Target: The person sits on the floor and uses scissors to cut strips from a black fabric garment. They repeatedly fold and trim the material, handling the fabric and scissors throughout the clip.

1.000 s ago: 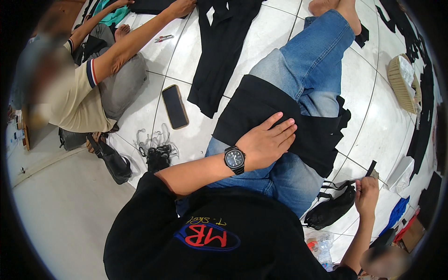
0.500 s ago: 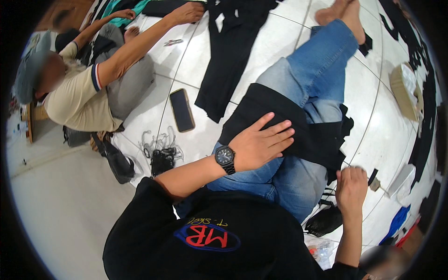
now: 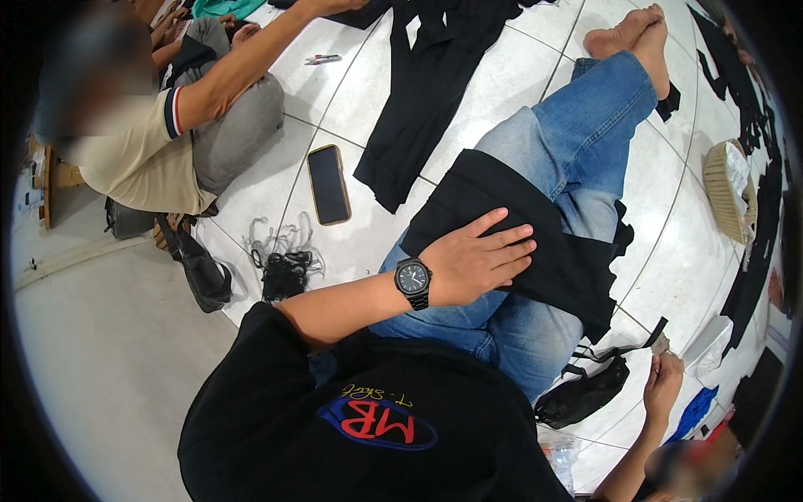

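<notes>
A folded piece of black fabric [image 3: 552, 251] lies across my lap, over my blue jeans [image 3: 590, 125]. My left hand [image 3: 477, 261] rests flat on it, fingers spread, with a black watch [image 3: 413, 278] at the wrist. Off to the right, my right hand [image 3: 665, 381] is down at the floor, its fingers closed at a small tan piece [image 3: 660, 344]. What exactly is between those fingers is too small to make out. A black strap [image 3: 658, 331] lies beside the tan piece, and a black pouch [image 3: 585, 393] is to the left of that hand.
A phone [image 3: 329, 186] and a heap of black thread scraps [image 3: 284, 272] lie on the tiles at left. Black cut fabric [image 3: 418, 109] stretches ahead. A person in a beige shirt [image 3: 138, 163] sits at far left. A beige basket [image 3: 726, 192] stands at right.
My right hand has moved from beside the fabric's edge outward to the right, down to the tan piece. My left hand stays flat on the fabric. The view has shifted slightly.
</notes>
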The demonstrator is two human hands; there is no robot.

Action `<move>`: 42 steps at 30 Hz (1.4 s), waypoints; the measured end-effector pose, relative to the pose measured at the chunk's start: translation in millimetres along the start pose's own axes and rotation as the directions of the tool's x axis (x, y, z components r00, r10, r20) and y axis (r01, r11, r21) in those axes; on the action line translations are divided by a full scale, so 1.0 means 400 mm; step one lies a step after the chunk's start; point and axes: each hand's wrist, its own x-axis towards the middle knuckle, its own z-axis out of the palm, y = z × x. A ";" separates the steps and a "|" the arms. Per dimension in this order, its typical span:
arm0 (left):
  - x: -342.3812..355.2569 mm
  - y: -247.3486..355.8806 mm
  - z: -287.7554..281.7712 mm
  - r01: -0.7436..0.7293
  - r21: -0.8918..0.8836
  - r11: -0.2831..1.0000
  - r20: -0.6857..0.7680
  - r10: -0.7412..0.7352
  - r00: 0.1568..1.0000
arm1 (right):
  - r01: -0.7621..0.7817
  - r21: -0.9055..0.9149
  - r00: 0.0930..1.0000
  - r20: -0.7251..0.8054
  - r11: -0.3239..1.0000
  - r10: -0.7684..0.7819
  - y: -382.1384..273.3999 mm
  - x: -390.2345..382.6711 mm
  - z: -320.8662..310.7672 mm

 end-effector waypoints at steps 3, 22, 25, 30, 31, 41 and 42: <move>0.008 -0.001 -0.003 -0.020 -0.028 0.999 0.005 0.020 1.000 | -0.104 0.032 0.994 0.041 0.994 0.102 0.035 -0.010 0.042; -0.028 -0.042 -0.027 0.014 -0.091 0.996 0.078 -0.007 0.997 | 0.227 0.106 0.962 0.128 0.968 -0.239 -0.173 0.096 -0.009; -0.031 -0.048 -0.030 0.020 -0.108 0.994 0.095 -0.010 0.995 | 0.186 0.096 0.973 0.123 0.978 -0.197 -0.129 0.079 -0.012; -0.027 -0.047 -0.034 -0.005 -0.087 0.996 0.083 0.012 0.996 | 0.146 0.029 0.989 0.019 0.989 -0.147 -0.051 0.046 0.003; -0.025 -0.048 -0.033 -0.006 -0.085 0.996 0.077 0.013 0.997 | 0.142 -0.007 0.989 0.028 0.990 -0.142 -0.035 0.041 0.004; -0.030 -0.049 -0.031 0.018 -0.119 0.993 0.101 -0.006 0.995 | 0.037 -0.111 0.999 0.029 0.993 -0.034 0.087 -0.009 0.027; -0.028 -0.049 -0.031 0.017 -0.117 0.993 0.104 -0.005 0.995 | 0.031 -0.108 0.999 0.019 0.994 -0.029 0.086 -0.014 0.037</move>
